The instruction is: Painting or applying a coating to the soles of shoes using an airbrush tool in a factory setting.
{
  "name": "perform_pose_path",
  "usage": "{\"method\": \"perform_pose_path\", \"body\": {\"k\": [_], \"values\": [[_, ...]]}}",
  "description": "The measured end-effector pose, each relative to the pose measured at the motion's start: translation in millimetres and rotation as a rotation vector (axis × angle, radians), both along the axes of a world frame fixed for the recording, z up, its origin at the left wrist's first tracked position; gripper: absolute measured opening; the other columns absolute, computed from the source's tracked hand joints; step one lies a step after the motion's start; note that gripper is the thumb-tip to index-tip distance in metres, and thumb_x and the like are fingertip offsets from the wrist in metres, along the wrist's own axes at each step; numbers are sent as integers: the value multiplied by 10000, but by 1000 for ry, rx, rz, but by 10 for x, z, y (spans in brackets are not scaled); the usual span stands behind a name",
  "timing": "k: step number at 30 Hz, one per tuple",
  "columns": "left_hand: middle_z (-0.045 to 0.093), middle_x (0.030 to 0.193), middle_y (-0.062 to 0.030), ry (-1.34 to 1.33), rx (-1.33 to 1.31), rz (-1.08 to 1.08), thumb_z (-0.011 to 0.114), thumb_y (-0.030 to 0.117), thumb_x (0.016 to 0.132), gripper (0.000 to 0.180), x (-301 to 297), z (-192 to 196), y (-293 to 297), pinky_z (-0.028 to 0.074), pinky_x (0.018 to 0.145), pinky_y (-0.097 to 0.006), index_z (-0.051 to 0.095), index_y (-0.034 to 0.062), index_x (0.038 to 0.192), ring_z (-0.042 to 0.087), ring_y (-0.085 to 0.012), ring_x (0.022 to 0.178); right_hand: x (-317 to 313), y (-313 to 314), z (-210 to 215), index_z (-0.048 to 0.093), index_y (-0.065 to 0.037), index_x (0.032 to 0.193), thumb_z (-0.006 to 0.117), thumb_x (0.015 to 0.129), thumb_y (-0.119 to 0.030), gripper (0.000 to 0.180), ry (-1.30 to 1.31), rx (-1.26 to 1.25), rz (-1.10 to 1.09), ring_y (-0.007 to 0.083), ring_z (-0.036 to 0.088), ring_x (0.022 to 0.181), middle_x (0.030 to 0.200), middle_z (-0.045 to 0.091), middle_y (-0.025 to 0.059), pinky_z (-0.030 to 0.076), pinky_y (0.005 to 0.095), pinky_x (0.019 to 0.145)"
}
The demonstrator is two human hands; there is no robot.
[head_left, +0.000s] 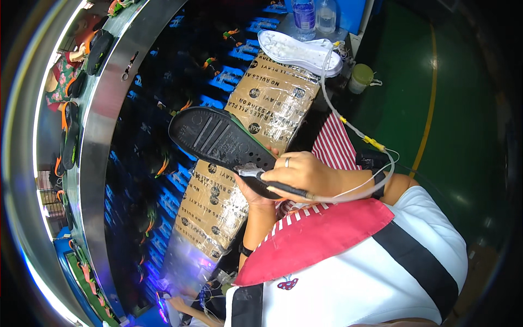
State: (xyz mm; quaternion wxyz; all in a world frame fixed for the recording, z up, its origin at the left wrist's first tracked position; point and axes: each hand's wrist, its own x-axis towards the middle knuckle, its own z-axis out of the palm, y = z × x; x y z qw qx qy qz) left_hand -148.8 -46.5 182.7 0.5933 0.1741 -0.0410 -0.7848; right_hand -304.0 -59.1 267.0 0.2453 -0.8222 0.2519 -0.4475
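Note:
A black shoe sole point(210, 136) slants across the middle of the view, its molded face up. My left hand point(255, 192) is closed on it near the heel end, with the fingers partly hidden beneath. My right hand point(305, 174) grips a brush point(289, 188) with a dark handle, and a clear tube point(348, 197) runs from the handle's end. The brush's pale head lies against the sole near the heel. Just past the sole is a workbench wrapped in taped brown cardboard point(210, 210).
A white shoe sole point(299, 53) lies at the bench's far end, near two bottles point(304, 15). Beside the bench stands a lidded container point(362, 77). Along the left runs a conveyor with shoe parts point(70, 136). A co-worker's hand point(177, 303) shows at lower left.

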Motion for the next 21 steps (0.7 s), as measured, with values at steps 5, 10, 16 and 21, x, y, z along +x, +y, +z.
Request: {"method": "perform_pose_path", "body": {"k": [5, 10, 16, 21], "values": [[505, 1135, -204, -10, -81, 87, 463, 582, 779, 689, 55, -47, -75, 430, 882, -459, 442, 51, 1218, 495, -357, 1048, 87, 23, 15, 594, -10, 849, 617, 742, -125, 159, -80, 209, 288, 264, 590, 652, 705, 587, 125, 467, 344, 596], [547, 1042, -190, -136, -19, 192, 371, 556, 822, 638, 77, 123, -125, 460, 827, -411, 466, 29, 1167, 523, -350, 972, -12, -18, 16, 610, 3, 888, 636, 727, -99, 193, -162, 342, 73, 293, 608, 681, 759, 615, 150, 474, 346, 611], [551, 1081, -193, -121, -143, 180, 405, 569, 813, 631, 190, -12, -37, 441, 863, -435, 474, 78, 1204, 522, -355, 992, 41, 100, -124, 622, -16, 911, 666, 718, -105, 217, -152, 310, 299, 248, 603, 637, 753, 623, 124, 462, 319, 563], [547, 1086, -183, -149, -228, 221, 406, 594, 812, 674, 268, -7, -131, 428, 890, -443, 445, 63, 1225, 531, -329, 1001, -68, 94, 43, 644, -11, 913, 670, 731, -105, 207, -254, 550, 279, 184, 596, 610, 733, 626, 98, 448, 284, 538]]}}
